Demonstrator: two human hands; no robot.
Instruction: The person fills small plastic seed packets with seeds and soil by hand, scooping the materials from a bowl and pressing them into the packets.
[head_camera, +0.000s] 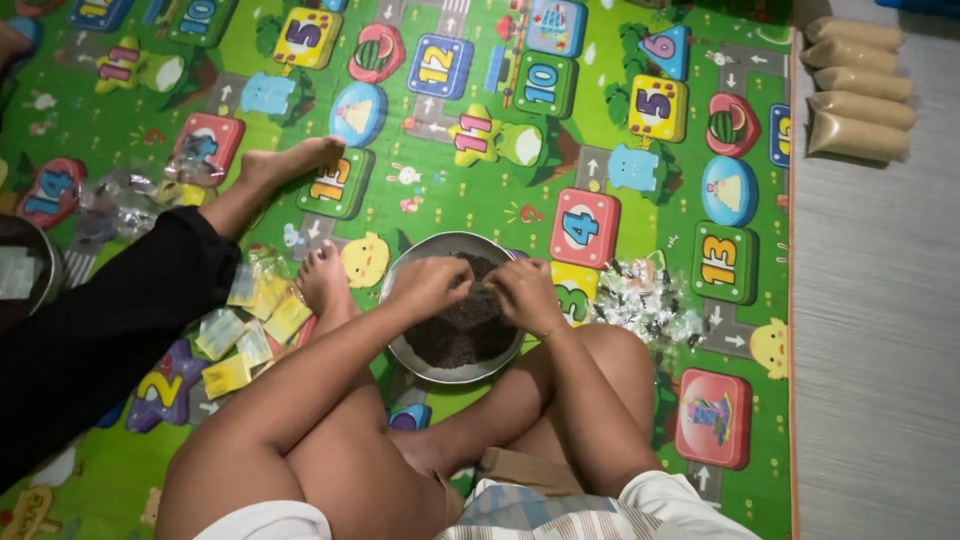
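Currently, step: both hands work over the bowl, seemingly pinching up dark grains (whether a small packet sits between the fingers I cannot tell).
Bowl: round shallow metal bowl (452, 250) of dark brown grains lies on the mat between the person's crossed legs.
Left hand (428, 284): fingers curled together over the grains, at the bowl's middle.
Right hand (524, 290): fingers bunched, just beside the left, touching the grains.
Next move: calls for a steady pinch so nothing spills.
Right of bowl: heap of small clear plastic packets (648, 300).
Left: yellow sachets (250, 340) beside another person's black-sleeved leg (110, 310).
Floor: colourful numbered foam play mat (560, 180).
Far corner: tan filled bags (858, 88).
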